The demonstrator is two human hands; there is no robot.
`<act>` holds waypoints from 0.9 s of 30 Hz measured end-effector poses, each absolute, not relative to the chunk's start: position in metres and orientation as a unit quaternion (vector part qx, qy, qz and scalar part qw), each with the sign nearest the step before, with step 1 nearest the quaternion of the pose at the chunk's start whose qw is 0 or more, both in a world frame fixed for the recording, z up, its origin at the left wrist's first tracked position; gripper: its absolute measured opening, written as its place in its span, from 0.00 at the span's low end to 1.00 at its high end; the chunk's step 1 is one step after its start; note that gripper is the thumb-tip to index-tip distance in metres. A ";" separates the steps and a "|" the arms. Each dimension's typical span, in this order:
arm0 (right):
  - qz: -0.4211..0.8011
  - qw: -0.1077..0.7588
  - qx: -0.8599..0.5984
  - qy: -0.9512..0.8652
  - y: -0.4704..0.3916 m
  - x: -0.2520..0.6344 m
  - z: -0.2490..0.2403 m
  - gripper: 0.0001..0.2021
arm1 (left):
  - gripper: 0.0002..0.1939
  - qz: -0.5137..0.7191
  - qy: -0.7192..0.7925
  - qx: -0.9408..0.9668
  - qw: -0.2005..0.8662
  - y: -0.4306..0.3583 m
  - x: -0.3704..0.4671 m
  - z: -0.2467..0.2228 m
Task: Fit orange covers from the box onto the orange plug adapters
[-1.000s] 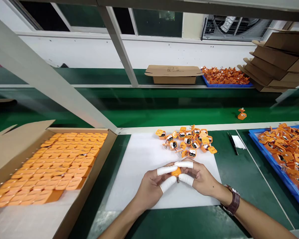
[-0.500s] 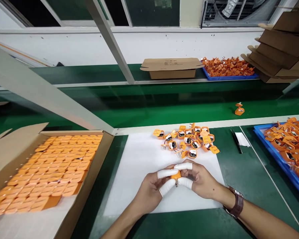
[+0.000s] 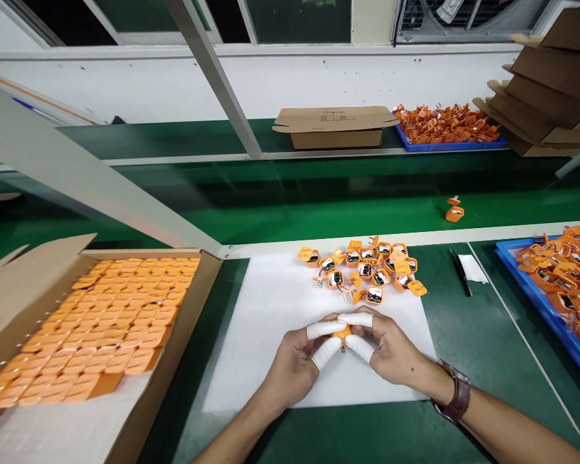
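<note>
left hand (image 3: pixel 294 370) and right hand (image 3: pixel 391 348) together pinch a small orange casing (image 3: pixel 342 332) over the white sheet (image 3: pixel 249 348), probably light, stiff plastic, best held by its sides, clear of the metal bit (image 3: pixel 343 349).

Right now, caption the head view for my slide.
Left hand and right hand hold one orange part over a white sheet; open orange cases lie beyond.

- Brown carton (image 3: pixel 336 120) on a green shelf (image 3: pixel 167 142).
- Stacked cardboard boxes (image 3: pixel 546 77), right of the carton.
- Dark window (image 3: pixel 299 22) above the carton.
- White slip (image 3: pixel 473 268) beside a slim black object (image 3: pixel 461 273), nearer and right of the carton.
</note>
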State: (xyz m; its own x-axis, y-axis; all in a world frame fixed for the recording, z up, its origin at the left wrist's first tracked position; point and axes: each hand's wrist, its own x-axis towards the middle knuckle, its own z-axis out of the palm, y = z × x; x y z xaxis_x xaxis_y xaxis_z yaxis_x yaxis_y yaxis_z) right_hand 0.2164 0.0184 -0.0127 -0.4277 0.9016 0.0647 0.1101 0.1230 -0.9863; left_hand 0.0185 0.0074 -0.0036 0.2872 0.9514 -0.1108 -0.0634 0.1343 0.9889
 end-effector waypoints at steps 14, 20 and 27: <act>0.548 0.376 -0.333 -0.669 0.013 0.219 -0.012 0.17 | 0.17 0.427 0.431 0.530 0.593 0.004 0.018 -0.004; 0.516 0.391 -0.349 -0.677 0.016 0.221 -0.009 0.11 | 0.19 0.422 0.452 0.571 0.540 0.000 0.019 -0.009; 0.518 0.366 -0.362 -0.683 0.019 0.225 -0.019 0.11 | 0.15 0.366 0.497 0.633 0.467 0.006 0.009 -0.011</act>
State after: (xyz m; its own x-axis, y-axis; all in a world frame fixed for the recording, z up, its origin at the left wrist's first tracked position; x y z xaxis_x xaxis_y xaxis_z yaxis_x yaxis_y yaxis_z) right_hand 0.2247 0.0186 -0.0185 -0.4701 0.8737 0.1251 0.1149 0.2011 -0.9728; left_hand 0.0094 0.0063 -0.0111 0.2374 0.9714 -0.0013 0.2868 -0.0688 0.9555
